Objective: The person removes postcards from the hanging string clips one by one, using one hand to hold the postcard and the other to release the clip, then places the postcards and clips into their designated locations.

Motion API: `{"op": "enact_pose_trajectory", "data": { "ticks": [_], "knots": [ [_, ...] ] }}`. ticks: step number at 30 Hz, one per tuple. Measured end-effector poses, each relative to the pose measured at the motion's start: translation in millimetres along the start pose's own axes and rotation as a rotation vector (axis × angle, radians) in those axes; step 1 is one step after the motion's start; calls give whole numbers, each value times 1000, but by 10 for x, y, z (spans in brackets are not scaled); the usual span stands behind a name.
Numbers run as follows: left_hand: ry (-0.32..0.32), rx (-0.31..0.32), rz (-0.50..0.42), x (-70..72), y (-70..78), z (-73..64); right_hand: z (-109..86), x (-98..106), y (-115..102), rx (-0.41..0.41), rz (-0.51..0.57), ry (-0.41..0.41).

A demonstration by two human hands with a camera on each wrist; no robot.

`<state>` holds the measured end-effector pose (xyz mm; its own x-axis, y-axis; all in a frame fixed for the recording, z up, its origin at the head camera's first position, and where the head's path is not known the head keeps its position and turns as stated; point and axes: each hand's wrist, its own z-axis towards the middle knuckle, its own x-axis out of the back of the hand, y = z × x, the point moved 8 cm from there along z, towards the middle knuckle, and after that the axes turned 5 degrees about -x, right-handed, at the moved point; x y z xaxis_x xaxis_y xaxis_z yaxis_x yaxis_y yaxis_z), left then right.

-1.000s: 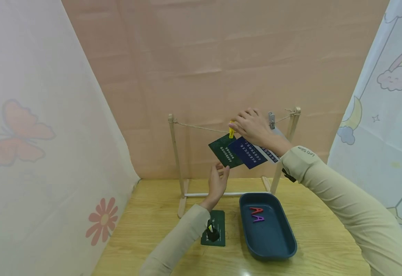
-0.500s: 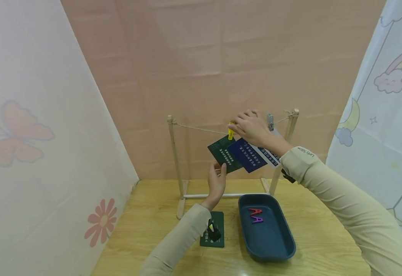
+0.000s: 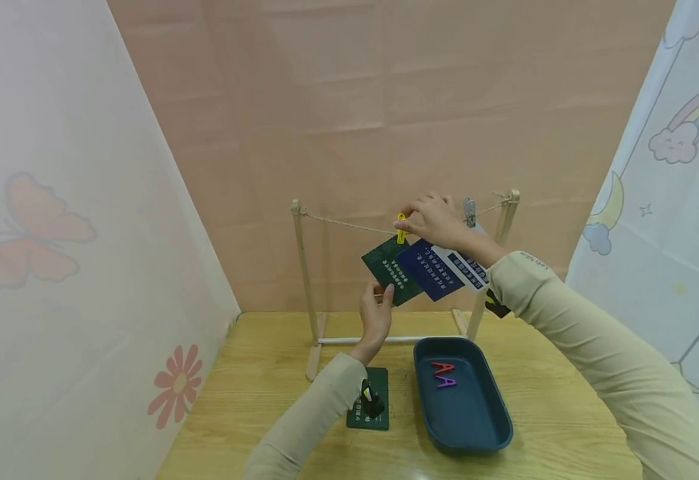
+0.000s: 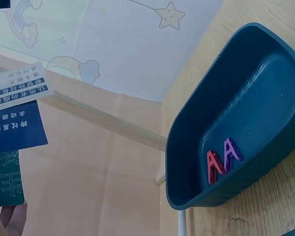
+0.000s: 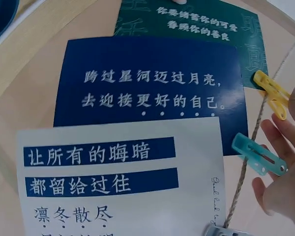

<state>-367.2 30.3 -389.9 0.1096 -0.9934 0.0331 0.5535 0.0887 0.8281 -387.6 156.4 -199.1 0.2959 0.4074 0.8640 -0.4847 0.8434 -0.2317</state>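
A yellow clothespin [image 3: 401,229] clips the top corner of a green card [image 3: 388,265] to the string [image 3: 349,225]. My left hand [image 3: 377,317] pinches that card's lower corner between thumb and fingers. My right hand [image 3: 435,220] is at the yellow clothespin, a fingertip touching it and its other fingers relaxed; the clothespin's handles are spread apart. Beside the green card hang a navy card [image 5: 152,88], held by a teal clothespin [image 5: 258,153], and a white card [image 5: 123,191] with blue bands, held by a grey clothespin [image 3: 470,212]. The cards overlap.
A wooden frame [image 3: 303,273] carries the string. Below stands a dark blue tray [image 3: 468,427] with a red clothespin [image 3: 443,367] and a purple clothespin [image 3: 445,382]. Green cards [image 3: 379,380] lie left of it, partly behind my left sleeve. Printed cloth walls [image 3: 85,120] stand around the table.
My right fingers have eased on the yellow clothespin, and more of it shows. The green card's lower corner and my left fingers on it have dropped slightly.
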Motion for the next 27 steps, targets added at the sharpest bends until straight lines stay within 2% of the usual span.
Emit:
{"op": "enact_pose_trajectory", "data": {
  "ticks": [5,14,19,27],
  "knots": [
    [-10,15,-29,-21,-27,1,3,-2,44,-32,109,-3],
    [-21,-2,-9,-12,-35,4,0,-13,17,-59,80,14],
    [-17,-8,-1,-7,-36,7,-5,-16,-5,-37,88,55],
    [-14,22,3,4,-27,6,-15,-23,2,-22,85,132]
  ]
}}
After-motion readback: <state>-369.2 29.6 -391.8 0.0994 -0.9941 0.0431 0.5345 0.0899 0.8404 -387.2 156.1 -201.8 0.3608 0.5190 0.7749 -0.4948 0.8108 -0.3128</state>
